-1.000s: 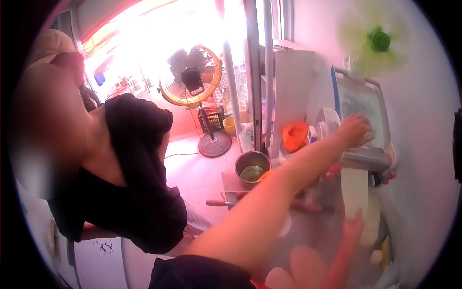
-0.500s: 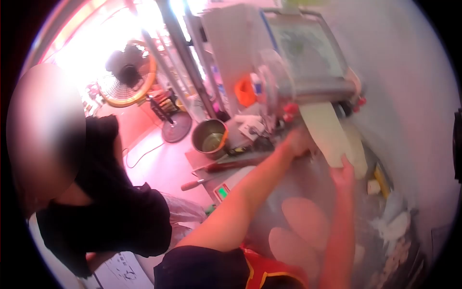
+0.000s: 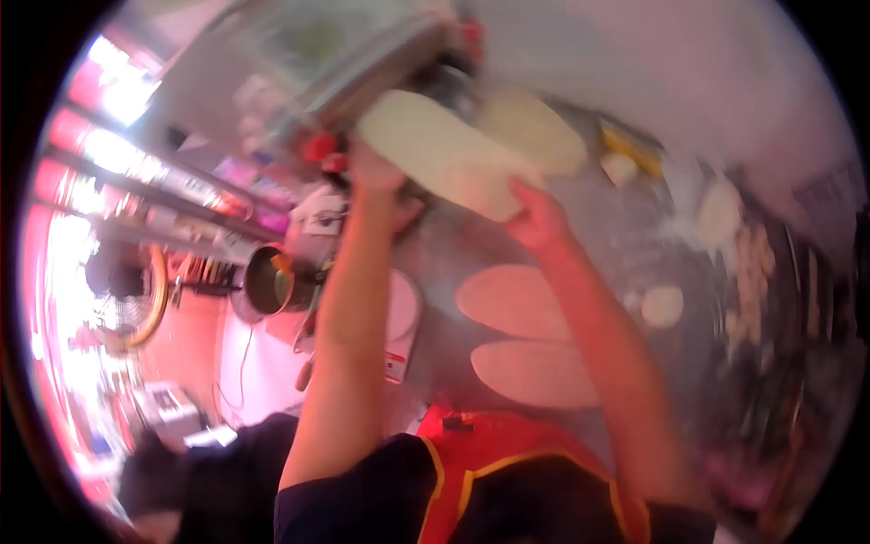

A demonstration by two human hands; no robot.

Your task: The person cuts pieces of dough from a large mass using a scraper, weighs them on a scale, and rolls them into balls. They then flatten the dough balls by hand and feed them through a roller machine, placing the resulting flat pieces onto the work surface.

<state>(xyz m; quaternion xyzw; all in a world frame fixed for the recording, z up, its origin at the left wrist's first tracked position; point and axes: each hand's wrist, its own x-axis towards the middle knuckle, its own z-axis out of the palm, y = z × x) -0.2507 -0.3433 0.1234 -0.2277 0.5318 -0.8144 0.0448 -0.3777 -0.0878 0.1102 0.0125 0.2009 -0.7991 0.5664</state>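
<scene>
A long, pale oval sheet of dough (image 3: pixel 444 150) stretches from the roller of a dough sheeter (image 3: pixel 381 68) toward my body. My right hand (image 3: pixel 538 216) grips its near end, thumb on top. Beside the far end, close under the machine, is my left hand (image 3: pixel 374 170); it meets the sheet's edge, but its fingers are blurred and partly hidden. Two flat dough ovals (image 3: pixel 512 299) lie on the worktop in front of me, partly behind my right forearm. Another pale sheet (image 3: pixel 535 131) rests beyond the held one.
A pot (image 3: pixel 269 281) stands at the left, near a scale (image 3: pixel 399 313). Dough pieces (image 3: pixel 752 281) line the right side, with a small round piece (image 3: pixel 662 306) nearer. A yellow object (image 3: pixel 632 150) lies toward the wall. Another person's dark clothing (image 3: pixel 217 480) shows at lower left.
The view has swung right, so the machine now sits further left. The held dough sheet lies more crosswise, and my left hand has come up to its far end. My right hand still grips it.
</scene>
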